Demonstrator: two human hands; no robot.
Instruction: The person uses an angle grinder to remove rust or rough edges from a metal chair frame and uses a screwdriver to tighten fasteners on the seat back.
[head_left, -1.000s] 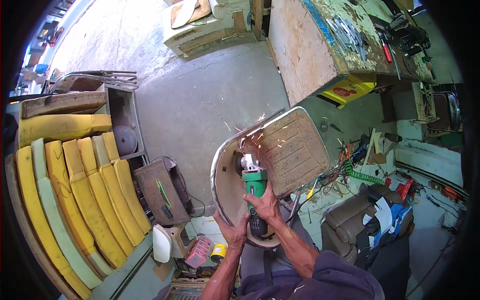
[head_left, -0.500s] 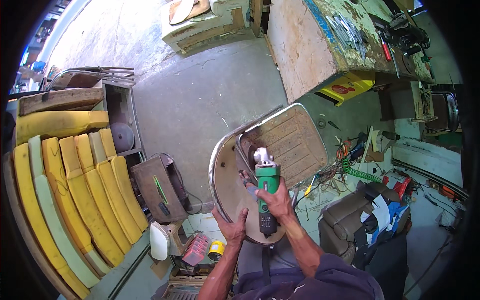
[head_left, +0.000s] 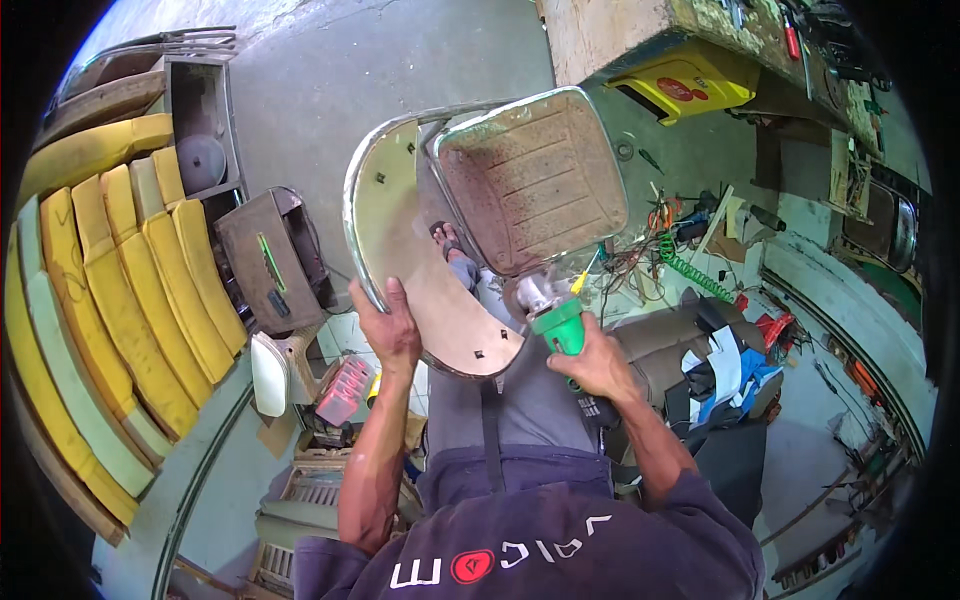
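Dark purple cloth covers the person's body nearest the camera, a shirt (head_left: 500,550) above grey trousers (head_left: 540,405). Beyond it, both bare arms reach forward. At the left, the left hand (head_left: 390,330) is closed on the lower left rim of a chair (head_left: 351,205), its thumb lying over the cream inner face of the curved backrest (head_left: 400,235). The right hand (head_left: 600,365) is wrapped round the green body of a grinder (head_left: 562,325). The grinder's silver head points toward the near edge of the chair's rusty brown seat (head_left: 535,180); whether the disc touches the metal I cannot tell. The chair is in front of the person, backrest to the left and seat to the right, and a sandalled foot (head_left: 445,235) shows between the two.

Left of the hands sits a pink plastic box (head_left: 345,388), with a brown box (head_left: 265,260) past it and a row of yellow foam pads (head_left: 115,265) further left. On the right, blue and white cloths (head_left: 722,365) lie over dark padding, and a green coiled hose (head_left: 690,265) runs among loose wires. Farthest off, a worn workbench (head_left: 600,35) stands over a yellow bin (head_left: 690,85) on the concrete floor (head_left: 300,120).
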